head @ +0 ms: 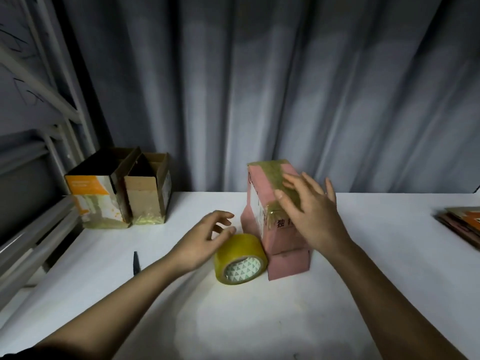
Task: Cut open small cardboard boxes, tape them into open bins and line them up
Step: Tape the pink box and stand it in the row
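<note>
The right hand [311,214] is lying flat, fingers straight, smoothing yellowish tape on the tall pink cardboard box [275,219] standing under its palm. Beside it, the left hand [205,240] is hovering with relaxed, empty fingers over the yellow tape roll [240,258]. Pressing firmly outward along each strip should seat it without wrinkles. Two finished cardboard bins [119,188] are standing well beyond the left fingertips.

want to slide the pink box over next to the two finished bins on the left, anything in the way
The tape roll sits right against the pink box on its left, under the left hand. Beyond it, bare table reaches the bins.
</note>
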